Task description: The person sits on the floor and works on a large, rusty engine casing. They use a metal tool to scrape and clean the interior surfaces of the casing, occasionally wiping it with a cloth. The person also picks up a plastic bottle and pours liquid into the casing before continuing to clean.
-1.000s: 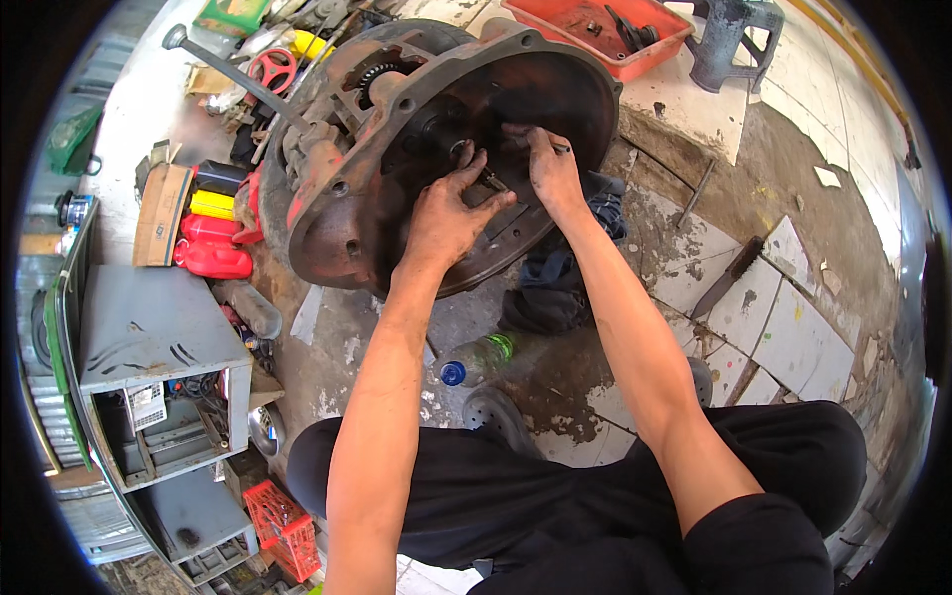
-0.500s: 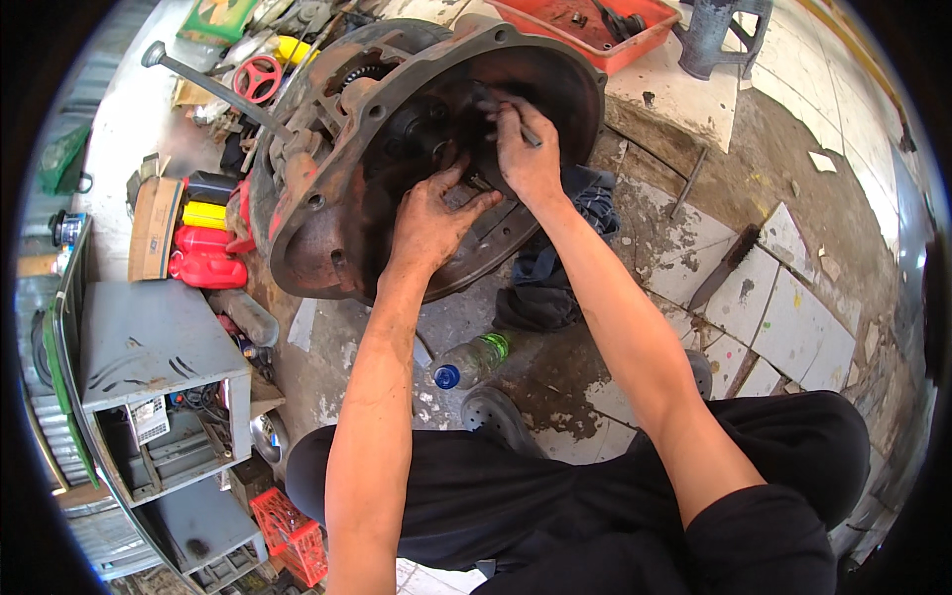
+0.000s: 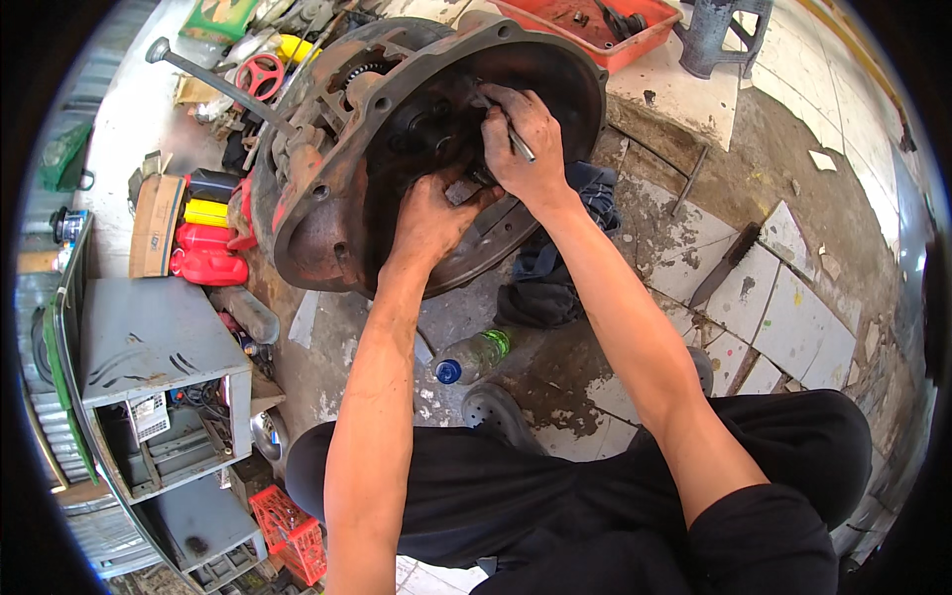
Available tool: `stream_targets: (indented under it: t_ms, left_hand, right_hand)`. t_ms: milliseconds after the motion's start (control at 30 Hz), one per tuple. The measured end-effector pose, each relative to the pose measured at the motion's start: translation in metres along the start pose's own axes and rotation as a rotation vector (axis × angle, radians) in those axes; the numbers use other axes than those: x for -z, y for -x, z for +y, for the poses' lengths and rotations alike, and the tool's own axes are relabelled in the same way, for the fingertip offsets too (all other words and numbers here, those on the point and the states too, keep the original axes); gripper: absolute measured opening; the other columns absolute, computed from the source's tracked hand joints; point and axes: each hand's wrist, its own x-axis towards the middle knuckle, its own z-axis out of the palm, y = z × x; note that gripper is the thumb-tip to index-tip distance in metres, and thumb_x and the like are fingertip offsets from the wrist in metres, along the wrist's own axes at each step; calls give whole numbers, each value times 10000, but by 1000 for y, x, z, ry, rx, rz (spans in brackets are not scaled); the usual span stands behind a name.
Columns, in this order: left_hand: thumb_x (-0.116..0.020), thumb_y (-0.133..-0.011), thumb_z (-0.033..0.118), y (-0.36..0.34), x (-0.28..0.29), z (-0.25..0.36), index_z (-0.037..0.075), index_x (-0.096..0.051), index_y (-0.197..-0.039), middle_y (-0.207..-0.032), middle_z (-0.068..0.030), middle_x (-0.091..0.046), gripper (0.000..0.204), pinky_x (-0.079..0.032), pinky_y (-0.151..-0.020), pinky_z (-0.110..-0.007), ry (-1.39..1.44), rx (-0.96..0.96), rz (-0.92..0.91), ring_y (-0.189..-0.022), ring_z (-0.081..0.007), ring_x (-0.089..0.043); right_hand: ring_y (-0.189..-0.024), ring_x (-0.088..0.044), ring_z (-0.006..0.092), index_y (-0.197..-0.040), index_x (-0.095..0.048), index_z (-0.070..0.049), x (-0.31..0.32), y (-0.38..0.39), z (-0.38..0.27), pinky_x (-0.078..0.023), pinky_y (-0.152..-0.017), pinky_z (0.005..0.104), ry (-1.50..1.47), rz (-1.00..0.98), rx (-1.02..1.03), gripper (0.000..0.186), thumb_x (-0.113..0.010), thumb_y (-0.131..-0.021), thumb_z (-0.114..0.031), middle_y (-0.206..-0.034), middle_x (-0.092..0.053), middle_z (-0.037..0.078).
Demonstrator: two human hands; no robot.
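Holding metal rod [image 3: 522, 146], hands [image 3: 538, 144] at housing [image 3: 307, 260], green-marked bottle [image 3: 474, 357], printed cardboard box [image 3: 155, 228]

Repair workshop: grimy metal housing [image 3: 392, 164], red tray [image 3: 635, 57] w/ misc. parts [image 3: 622, 22], grey cabinet [image 3: 159, 327] w/ shadowy, prob. cables [image 3: 203, 399].

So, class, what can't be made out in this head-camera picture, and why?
All in the head view:
Metal rod: its gripped stretch, hidden by the right hand.
Left hand: whether it grips anything; shadow obscures its fingertips.
Metal housing: details deep inside, lost in darkness.
Grey stool: its top, cut off by the upper edge.
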Motion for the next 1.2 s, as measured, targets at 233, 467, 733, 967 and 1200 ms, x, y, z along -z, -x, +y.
stream_targets:
  t_ms: [233, 467, 733, 967, 1200]
  left_hand:
    - [-757, -857, 286, 12, 24, 24, -29, -688, -1099, -986, -174, -716, 404, -507, -826, -351, -191, -9, -44, -886, -220, -672]
    - [-673, -947, 390, 59, 43, 23, 13, -651, -796, -511, 0, -496, 407, -336, -444, -243, -34, 149, 242, -448, -59, -459]
    - [-659, -926, 78, 89, 47, 51, 23, -605, -1089, -980, -127, -670, 180, -523, -670, -331, -36, -146, 325, -802, -197, -662]
    - [-718, -836, -6, 88, 59, 49, 25, -645, -1137, -1045, -106, -713, 311, -517, -833, -322, -322, -489, 300, -974, -229, -680]
    - [-772, -747, 0, 78, 62, 24, 44, -664, -1041, -956, -82, -721, 316, -541, -779, -369, -472, -766, 358, -891, -275, -698]
  right_hand:
    - [-817, -634, 369, -976, -700, 16, -6, 16, 9, -537, -747, 420, -72, -240, -38, 203, -621, -856, -127, -881, -696, 189]
    - [-815, -693, 370, -1001, -690, 12, -11, 3, -17, -555, -723, 392, -188, -40, -233, 179, -678, -897, -132, -908, -701, 222]
    - [-807, -671, 365, -914, -688, 3, -41, 2, -24, -539, -715, 412, -110, -19, -18, 111, -671, -874, -99, -885, -701, 188]
    - [-798, -647, 360, -854, -698, -19, -31, -12, 1, -540, -719, 423, 126, 96, 27, 91, -683, -847, -108, -856, -699, 148]
    - [-804, -653, 354, -903, -689, -28, -43, 3, -13, -554, -711, 426, -18, -89, 59, 138, -703, -797, -114, -853, -695, 157]
